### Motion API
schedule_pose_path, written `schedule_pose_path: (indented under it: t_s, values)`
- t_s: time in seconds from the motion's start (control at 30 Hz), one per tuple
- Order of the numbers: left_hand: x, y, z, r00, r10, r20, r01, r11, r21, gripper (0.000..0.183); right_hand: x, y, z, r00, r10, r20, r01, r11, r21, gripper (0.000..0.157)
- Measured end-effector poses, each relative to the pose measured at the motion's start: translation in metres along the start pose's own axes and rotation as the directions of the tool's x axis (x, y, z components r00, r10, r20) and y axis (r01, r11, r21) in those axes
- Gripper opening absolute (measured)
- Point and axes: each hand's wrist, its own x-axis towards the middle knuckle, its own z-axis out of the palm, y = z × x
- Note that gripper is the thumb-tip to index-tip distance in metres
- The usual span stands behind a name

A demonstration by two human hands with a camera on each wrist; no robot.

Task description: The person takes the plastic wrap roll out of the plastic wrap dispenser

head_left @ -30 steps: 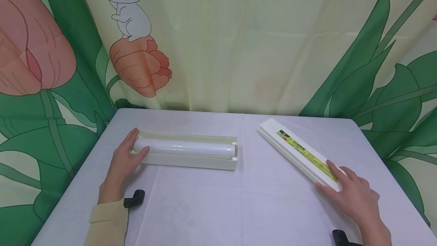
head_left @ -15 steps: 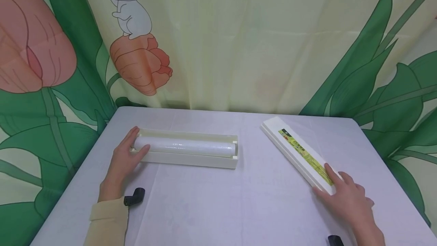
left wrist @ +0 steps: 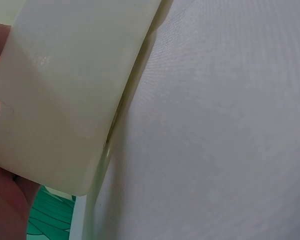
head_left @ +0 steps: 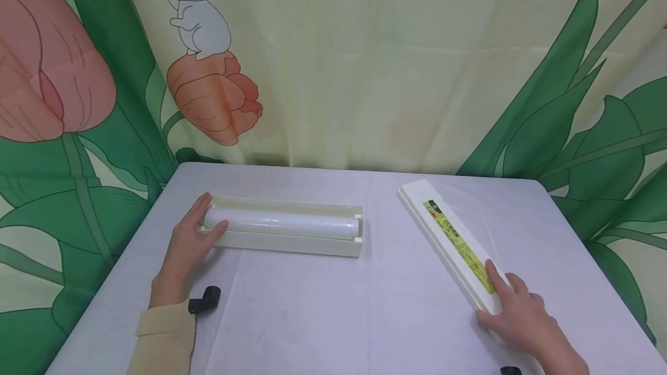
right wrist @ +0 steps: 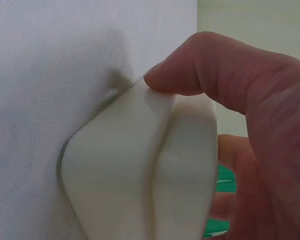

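A long white plastic-wrap box [head_left: 286, 243] lies open on the table, with a roll of plastic wrap [head_left: 292, 224] inside. My left hand [head_left: 184, 245] grips its left end, thumb over the front wall and fingers behind. The left wrist view shows the box's pale outer wall [left wrist: 70, 90] close up, with parts of fingers at its edge. To the right, my right hand [head_left: 521, 317] holds the near end of the white lid [head_left: 449, 250], which has a yellow-green label and slants away to the left. Up close in the right wrist view, the thumb presses the lid's side [right wrist: 120, 145].
A white cloth covers the table [head_left: 323, 311]. Behind it hangs a pale curtain [head_left: 354, 74] printed with a rabbit, flowers and leaves. A black wrist camera [head_left: 205, 300] sits at the left sleeve's cuff.
My right hand has moved nearer and slightly left with the lid, which has swung to point more directly away. The left hand and the box have stayed in place.
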Motion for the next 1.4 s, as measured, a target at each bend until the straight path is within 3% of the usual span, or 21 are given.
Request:
schedule_pose_path:
  t_s: [0.17, 0.33, 0.5, 0.73, 0.97, 1.2, 1.4]
  values:
    - [0.001, -0.001, 0.0, 1.0, 0.019, -0.012, -0.019, 1.0, 0.002, 0.077, 0.001, 0.001, 0.003, 1.0, -0.004, -0.009, 0.004, 1.0, -0.004, 0.107]
    - [0.001, -0.003, 0.001, 1.0, 0.027, -0.013, -0.027, 1.0, -0.014, 0.077, 0.001, 0.0, 0.003, 1.0, -0.001, -0.024, 0.001, 1.0, -0.005, 0.117]
    - [0.0, -0.004, 0.001, 1.0, 0.015, 0.002, -0.015, 1.0, -0.016, 0.078, 0.003, -0.008, 0.0, 0.993, -0.033, -0.115, 0.033, 0.999, -0.003, 0.125]
    - [0.001, -0.003, 0.001, 1.0, 0.008, 0.003, -0.008, 1.0, -0.011, 0.079, 0.006, -0.023, -0.004, 0.945, -0.113, -0.307, 0.112, 0.993, -0.022, 0.114]
    - [0.001, -0.002, 0.0, 1.0, 0.007, 0.005, -0.007, 1.0, -0.005, 0.079, 0.011, -0.04, -0.007, 0.924, -0.14, -0.357, 0.139, 0.99, -0.03, 0.107]
    - [0.001, -0.003, 0.001, 1.0, -0.001, 0.003, 0.001, 1.0, -0.006, 0.079, 0.017, -0.058, -0.009, 0.876, -0.215, -0.432, 0.215, 0.975, -0.048, 0.098]
    - [0.001, -0.003, 0.002, 1.0, 0.01, -0.005, -0.01, 1.0, 0.0, 0.078, 0.023, -0.07, -0.014, 0.848, -0.282, -0.448, 0.28, 0.957, -0.072, 0.094]
